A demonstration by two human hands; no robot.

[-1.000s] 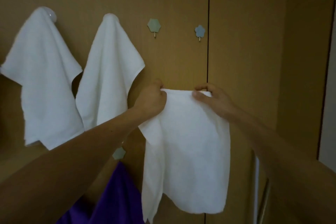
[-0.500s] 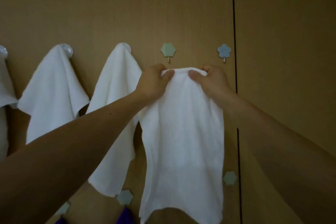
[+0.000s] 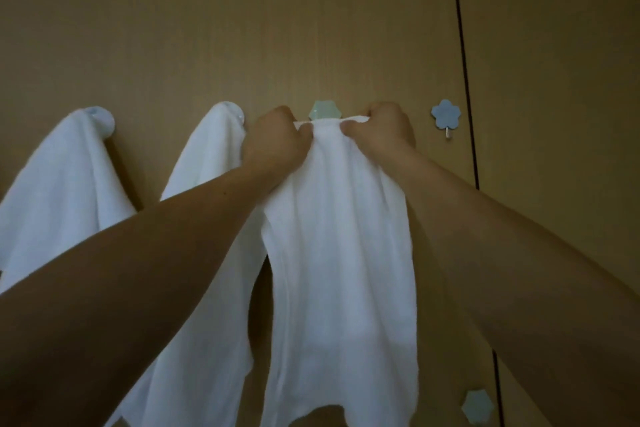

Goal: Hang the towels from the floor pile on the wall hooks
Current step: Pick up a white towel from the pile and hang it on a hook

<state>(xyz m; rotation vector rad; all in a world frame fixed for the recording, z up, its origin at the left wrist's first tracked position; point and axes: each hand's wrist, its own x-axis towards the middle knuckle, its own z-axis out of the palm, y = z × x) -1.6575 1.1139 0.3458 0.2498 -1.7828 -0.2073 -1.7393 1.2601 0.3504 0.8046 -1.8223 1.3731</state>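
— What is taking up the most room?
— The wood wall [image 3: 311, 28] is. The green hook [image 3: 322, 111] is sticking on it, so I am telling every place from that hook.
— Where is the held towel [image 3: 339, 253] hanging?
— It is hanging straight down under the green hook. Its top edge is touching the hook and hiding the hook's bottom part. Half a second ago that edge was sitting a bit under the hook, so it is sitting higher now.
— And the other towels?
— The near towel [image 3: 211, 156] is hanging just left of the green hook. The far towel [image 3: 62, 191] is hanging well left of it. Both are hanging just as before.
— What are the hands doing?
— The left hand [image 3: 277, 142] is pinching the held towel's top edge just left of the green hook. The right hand [image 3: 381, 132] is pinching that edge just right of it. Both hands are sitting higher than before.
— Any little things?
— The blue hook [image 3: 446, 114] is sitting to the right of the green hook. The low hook [image 3: 477, 406] is sitting far under it, off to the right.
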